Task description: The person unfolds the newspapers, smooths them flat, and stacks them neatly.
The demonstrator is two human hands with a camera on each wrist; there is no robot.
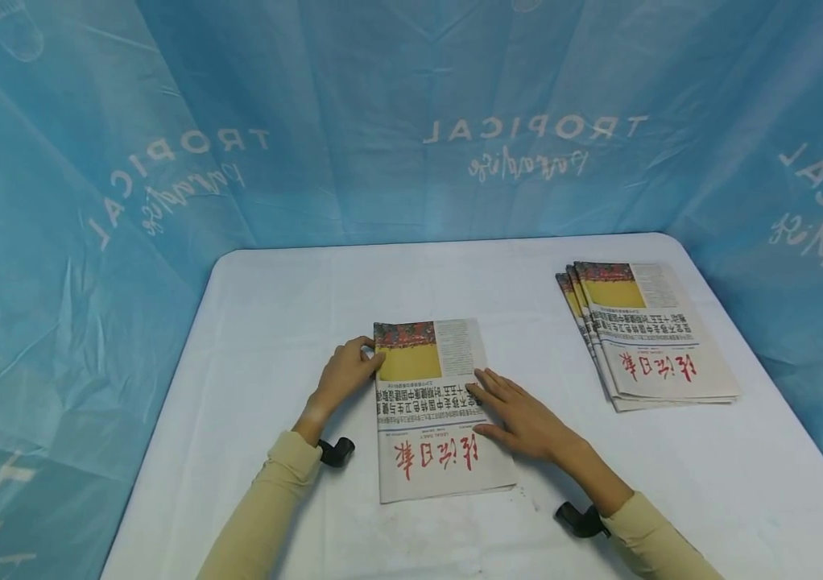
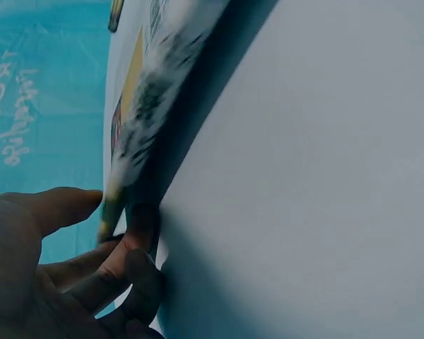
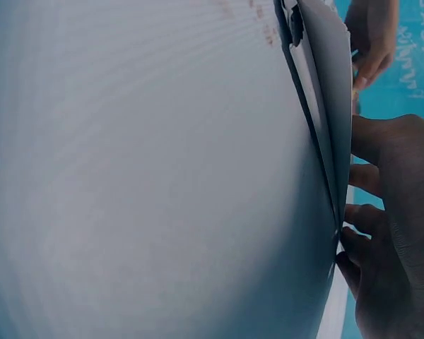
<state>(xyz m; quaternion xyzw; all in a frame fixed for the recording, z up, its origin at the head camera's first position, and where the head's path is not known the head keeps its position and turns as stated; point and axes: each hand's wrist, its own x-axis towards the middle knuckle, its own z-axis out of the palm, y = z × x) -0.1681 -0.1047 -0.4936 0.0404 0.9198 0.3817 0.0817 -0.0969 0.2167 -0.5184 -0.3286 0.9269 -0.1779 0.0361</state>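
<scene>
A folded newspaper (image 1: 429,475) with red headline characters and a yellow picture lies on the white table, its print upside down in the head view. My left hand (image 1: 345,372) pinches its left edge near the far corner. In the left wrist view the thumb (image 2: 71,208) is above that edge and the fingers bend in underneath. My right hand (image 1: 523,415) rests on the right part of the newspaper with its fingers spread and fairly straight. Seen from the right wrist, the newspaper's folded layers (image 3: 332,92) gape a little along the near side.
A fanned stack of similar newspapers (image 1: 661,330) lies at the table's right side. Behind the table (image 1: 281,298) and along both sides hangs a blue printed curtain (image 1: 382,193). Each wrist carries a small black camera (image 1: 578,519).
</scene>
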